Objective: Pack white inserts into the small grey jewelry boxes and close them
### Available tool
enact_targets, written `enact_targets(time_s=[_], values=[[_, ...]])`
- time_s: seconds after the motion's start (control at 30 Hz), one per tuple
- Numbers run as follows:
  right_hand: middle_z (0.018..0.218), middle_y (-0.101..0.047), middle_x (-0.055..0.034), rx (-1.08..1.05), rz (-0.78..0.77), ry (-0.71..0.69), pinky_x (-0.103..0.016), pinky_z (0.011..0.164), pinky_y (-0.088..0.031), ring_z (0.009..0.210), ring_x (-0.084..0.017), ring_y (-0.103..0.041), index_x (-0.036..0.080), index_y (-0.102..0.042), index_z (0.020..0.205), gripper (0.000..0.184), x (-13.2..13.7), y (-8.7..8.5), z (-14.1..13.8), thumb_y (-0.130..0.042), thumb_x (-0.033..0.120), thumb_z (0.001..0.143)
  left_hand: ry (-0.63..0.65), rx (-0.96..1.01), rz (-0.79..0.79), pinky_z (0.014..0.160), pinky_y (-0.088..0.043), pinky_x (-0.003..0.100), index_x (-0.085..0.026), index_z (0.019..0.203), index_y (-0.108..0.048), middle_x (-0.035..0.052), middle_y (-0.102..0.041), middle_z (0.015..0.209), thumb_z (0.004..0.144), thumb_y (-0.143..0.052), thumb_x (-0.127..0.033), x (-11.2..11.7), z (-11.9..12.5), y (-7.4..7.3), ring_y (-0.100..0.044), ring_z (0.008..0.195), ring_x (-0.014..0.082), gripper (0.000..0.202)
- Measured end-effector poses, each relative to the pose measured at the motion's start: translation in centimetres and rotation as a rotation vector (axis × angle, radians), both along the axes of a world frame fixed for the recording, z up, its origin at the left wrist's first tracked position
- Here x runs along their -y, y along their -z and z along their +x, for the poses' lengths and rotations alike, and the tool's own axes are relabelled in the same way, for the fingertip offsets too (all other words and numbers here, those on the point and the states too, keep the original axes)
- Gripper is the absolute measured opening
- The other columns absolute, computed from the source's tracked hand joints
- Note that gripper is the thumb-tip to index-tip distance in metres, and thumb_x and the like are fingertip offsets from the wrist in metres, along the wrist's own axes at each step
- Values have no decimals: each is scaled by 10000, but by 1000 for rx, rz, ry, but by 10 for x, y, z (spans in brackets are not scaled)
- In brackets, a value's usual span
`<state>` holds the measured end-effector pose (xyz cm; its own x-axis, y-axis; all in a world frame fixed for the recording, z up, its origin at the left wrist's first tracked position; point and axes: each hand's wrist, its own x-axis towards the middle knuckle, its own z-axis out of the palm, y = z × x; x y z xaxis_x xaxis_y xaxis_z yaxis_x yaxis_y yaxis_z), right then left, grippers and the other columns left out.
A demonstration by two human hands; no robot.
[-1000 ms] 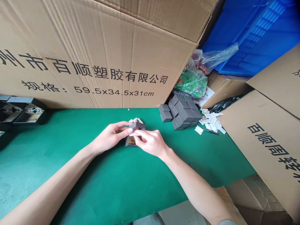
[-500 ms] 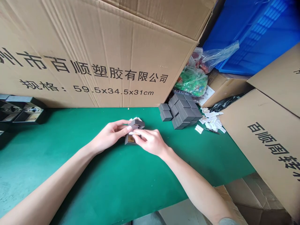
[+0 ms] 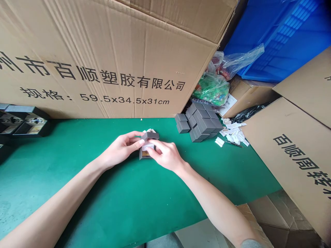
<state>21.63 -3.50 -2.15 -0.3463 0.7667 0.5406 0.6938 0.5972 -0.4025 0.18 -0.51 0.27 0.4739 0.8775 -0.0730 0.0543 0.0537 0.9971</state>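
Between my hands in the head view is a small dark grey box [image 3: 151, 135], with one part tilted up and a lower part showing a brownish inside. My left hand [image 3: 121, 148] is closed on its left side, thumb on the near face. A white piece [image 3: 147, 146], like a card or paper slip, lies in the box opening. My right hand [image 3: 167, 155] pinches at this white piece; its fingertips partly cover both piece and box. Behind the box, small white bits [image 3: 150, 130] peek out.
Grey boxes [image 3: 205, 121] are stacked at right, beside a pile of white slips [image 3: 234, 133] and a thin dark tool [image 3: 234, 144]. Open black boxes [image 3: 32, 120] stand at left. Cartons [image 3: 108, 41], plastic bags [image 3: 212, 89] and a blue crate [image 3: 258, 65] border the green table [image 3: 124, 206].
The white piece has turned flatter and shows more of its face in the box opening. The box's lower part has shifted slightly right. Both hands stay nearly in place.
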Motion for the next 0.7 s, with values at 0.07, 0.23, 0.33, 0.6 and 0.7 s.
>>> enact_targets(time_s=[0.07,0.23,0.33,0.6,0.7], values=[[730,-754,1,-10,-26,1,-200,561,-424,532,-82,-599,182,-744,1171,339,0,0,0,-541,407,1019,13,0,9,970,-575,393,-194,1211,-664,98,-786,1169,845,-745,-564,0,0,-1,-733,1097,295,526],[810,-782,-16,-53,-83,7,-197,557,-449,566,-89,-623,176,-738,1164,332,2,1,-2,-529,395,1027,6,-18,22,981,-565,408,-190,1225,-651,107,-777,1180,848,-737,-576,0,1,0,-724,1101,297,547],[889,-801,-35,-87,-72,17,-203,573,-484,611,-105,-667,177,-739,1148,334,2,2,-3,-501,384,1039,-3,-29,27,982,-562,404,-192,1228,-649,105,-775,1169,848,-733,-582,0,1,1,-719,1102,296,551],[1038,-810,-33,-30,-58,-21,-215,682,-556,780,-138,-756,193,-732,1187,320,1,0,-3,-479,334,1050,28,-36,38,980,-564,418,-196,1209,-648,101,-774,1144,864,-719,-574,0,2,0,-716,1101,303,517],[1077,-804,-32,-17,-89,-15,-230,713,-575,815,-157,-767,200,-715,1226,329,2,-2,-4,-481,343,1044,30,-24,25,980,-565,426,-194,1209,-639,103,-777,1123,874,-711,-571,0,2,2,-722,1077,297,509]])
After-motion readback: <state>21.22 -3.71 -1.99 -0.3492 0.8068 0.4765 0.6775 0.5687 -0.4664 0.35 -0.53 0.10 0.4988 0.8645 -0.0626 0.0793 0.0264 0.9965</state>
